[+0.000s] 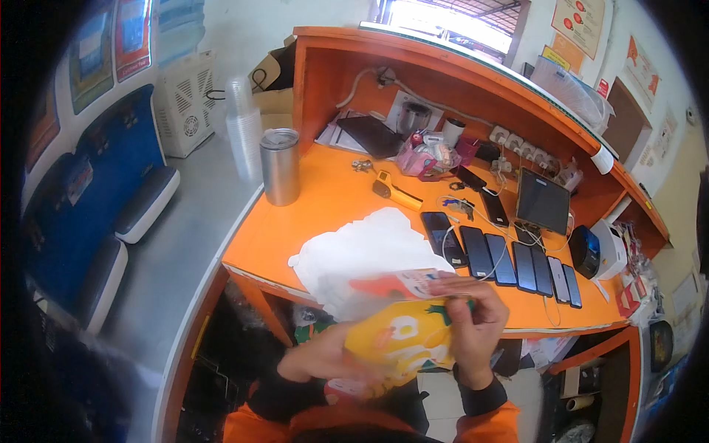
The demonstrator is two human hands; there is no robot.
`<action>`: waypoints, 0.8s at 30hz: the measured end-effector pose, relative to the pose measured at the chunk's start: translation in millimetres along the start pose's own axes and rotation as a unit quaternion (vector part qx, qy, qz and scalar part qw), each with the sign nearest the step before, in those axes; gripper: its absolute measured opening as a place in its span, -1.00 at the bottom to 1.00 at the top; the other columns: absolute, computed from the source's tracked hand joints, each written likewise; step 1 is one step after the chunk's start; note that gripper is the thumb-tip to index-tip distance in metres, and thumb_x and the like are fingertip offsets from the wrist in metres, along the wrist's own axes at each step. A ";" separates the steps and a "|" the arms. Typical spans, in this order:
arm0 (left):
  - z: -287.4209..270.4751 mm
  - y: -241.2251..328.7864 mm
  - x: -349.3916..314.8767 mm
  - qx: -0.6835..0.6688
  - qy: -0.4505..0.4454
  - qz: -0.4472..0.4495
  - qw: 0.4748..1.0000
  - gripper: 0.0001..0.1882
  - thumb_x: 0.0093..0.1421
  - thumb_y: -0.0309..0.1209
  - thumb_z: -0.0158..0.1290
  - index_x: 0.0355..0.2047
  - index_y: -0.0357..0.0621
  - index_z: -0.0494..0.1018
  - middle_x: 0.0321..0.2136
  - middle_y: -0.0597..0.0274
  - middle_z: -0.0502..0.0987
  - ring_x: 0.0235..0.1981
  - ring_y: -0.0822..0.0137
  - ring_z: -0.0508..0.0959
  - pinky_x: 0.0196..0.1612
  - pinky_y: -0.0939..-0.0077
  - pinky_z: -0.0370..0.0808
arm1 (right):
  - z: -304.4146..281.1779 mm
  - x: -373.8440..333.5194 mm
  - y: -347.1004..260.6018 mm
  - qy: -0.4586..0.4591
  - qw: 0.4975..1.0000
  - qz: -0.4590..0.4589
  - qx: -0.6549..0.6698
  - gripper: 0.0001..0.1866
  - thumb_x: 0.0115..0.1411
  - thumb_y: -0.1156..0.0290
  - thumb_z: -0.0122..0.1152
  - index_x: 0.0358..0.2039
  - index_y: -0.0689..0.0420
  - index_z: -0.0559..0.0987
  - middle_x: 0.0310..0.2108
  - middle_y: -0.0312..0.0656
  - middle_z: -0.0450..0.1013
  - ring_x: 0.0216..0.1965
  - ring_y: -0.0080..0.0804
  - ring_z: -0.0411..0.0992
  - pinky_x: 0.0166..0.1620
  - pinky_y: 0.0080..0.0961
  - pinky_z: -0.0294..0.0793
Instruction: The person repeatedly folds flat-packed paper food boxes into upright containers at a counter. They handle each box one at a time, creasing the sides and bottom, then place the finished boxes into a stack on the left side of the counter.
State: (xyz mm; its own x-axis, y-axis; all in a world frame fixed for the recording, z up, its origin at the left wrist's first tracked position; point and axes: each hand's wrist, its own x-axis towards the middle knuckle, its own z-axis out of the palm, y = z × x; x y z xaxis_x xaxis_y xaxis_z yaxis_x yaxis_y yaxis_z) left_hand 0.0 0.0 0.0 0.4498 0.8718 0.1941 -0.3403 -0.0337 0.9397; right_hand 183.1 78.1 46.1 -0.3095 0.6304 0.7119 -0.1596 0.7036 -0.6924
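A yellow printed plastic packet (402, 336) with white and orange patterns is held above my lap at the table's front edge. My right hand (476, 314) pinches its right edge between thumb and fingers, near a green patch. My left hand (317, 356) is against the packet's left side; its fingers are blurred and partly hidden, so its grip is unclear. A white and orange-red printed flap or sheet (402, 284) lies along the packet's far side, smeared by motion. Beyond it, a crumpled white sheet (362, 247) is spread on the orange table (317, 170).
A steel tumbler (281, 166) stands at the left corner, stacked clear cups (242, 125) beside it. A yellow handheld device (395, 192) lies mid-table. Several phones (524, 267), cables and a tablet (543, 199) fill the right. An orange shelf (325, 74) rises behind; blue seats (96, 177) stand left.
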 end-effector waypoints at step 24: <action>12.9 5.7 3.8 -0.028 0.188 -0.052 0.980 -0.54 0.06 -0.42 0.11 -0.03 -0.27 0.26 -0.17 0.24 0.41 -0.17 0.48 0.43 -0.14 0.66 0.39 | -15.4 -6.5 16.1 -0.193 0.953 -0.114 -0.206 -0.74 -0.20 0.66 0.08 -0.45 0.13 0.60 -0.14 -0.08 0.44 -0.36 -0.37 0.50 -0.34 -0.61 0.48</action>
State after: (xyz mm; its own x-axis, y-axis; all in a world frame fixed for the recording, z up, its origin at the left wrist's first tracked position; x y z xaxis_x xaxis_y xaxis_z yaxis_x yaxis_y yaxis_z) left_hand 10.5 -3.2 9.7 0.1524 0.9879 -0.0282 -0.3582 0.0818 0.9300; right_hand 197.0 90.4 32.1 -0.6454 0.3339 0.6870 0.0922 0.9269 -0.3639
